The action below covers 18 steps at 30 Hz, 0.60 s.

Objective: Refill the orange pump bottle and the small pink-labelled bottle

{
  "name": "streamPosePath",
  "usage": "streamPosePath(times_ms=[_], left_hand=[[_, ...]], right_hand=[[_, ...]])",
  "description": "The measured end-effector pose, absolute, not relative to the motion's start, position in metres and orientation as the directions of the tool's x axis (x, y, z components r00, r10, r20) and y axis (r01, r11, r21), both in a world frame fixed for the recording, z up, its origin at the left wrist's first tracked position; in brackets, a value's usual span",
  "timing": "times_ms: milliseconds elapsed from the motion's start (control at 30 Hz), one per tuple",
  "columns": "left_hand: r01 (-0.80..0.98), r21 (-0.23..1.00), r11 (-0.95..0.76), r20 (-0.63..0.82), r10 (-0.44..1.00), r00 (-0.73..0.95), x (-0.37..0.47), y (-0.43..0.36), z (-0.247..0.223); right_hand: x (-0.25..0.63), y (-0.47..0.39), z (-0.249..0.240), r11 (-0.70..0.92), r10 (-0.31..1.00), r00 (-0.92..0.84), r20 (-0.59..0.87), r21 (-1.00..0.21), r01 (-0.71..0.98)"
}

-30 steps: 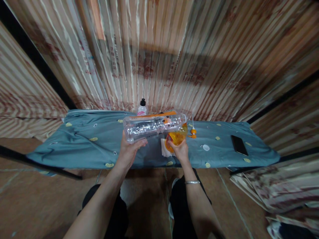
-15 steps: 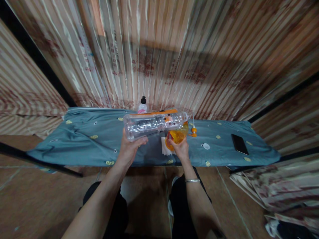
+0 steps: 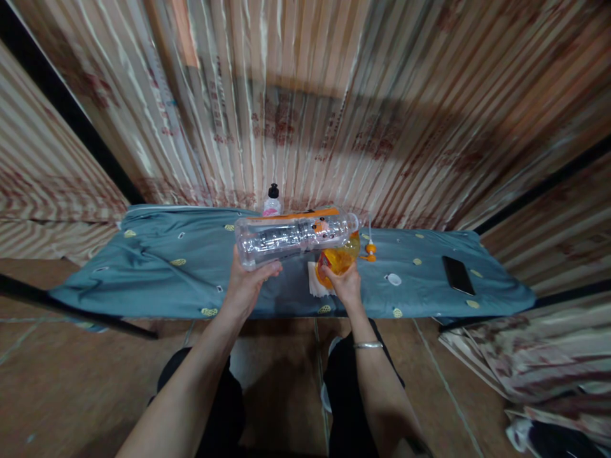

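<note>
My left hand (image 3: 248, 280) is closed around the base end of a large clear plastic bottle (image 3: 281, 240) with an orange label. The bottle lies nearly level in the air, its neck pointing right and slightly raised. Under that neck, my right hand (image 3: 346, 280) grips a bottle of orange-yellow liquid (image 3: 338, 259). The clear bottle's mouth is over the top of the orange-yellow one; whether they touch, I cannot tell. A white tissue (image 3: 317, 280) lies beneath the orange-yellow bottle. Just right of it is an orange pump head (image 3: 370, 249) with a clear tube.
A bottle with a black cap (image 3: 273, 198) stands behind the clear bottle. On the blue patterned cloth (image 3: 157, 254) lie a white round cap (image 3: 394, 279) and a black phone (image 3: 458, 275). A striped curtain (image 3: 305, 127) hangs at the back, with dark frame bars at both sides.
Almost nothing differs. Both hands keep hold of their bottles in the same pose, and the whole view has shifted very slightly.
</note>
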<state>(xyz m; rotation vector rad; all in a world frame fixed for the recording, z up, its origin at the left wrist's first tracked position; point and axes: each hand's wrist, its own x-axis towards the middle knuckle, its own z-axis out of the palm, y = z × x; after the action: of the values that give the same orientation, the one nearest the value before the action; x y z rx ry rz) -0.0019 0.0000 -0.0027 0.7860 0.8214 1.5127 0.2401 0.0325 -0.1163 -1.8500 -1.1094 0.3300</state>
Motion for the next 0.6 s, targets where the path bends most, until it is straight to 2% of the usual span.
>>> streamPosePath(times_ms=[600], left_hand=[[-0.527, 0.847, -0.071, 0.022, 0.995, -0.099, -0.0005, 0.0004, -0.0018]], right_hand=[[0.2403, 0.0327, -0.1159, -0.188, 0.802, 0.562, 0.204, -0.807, 0.560]])
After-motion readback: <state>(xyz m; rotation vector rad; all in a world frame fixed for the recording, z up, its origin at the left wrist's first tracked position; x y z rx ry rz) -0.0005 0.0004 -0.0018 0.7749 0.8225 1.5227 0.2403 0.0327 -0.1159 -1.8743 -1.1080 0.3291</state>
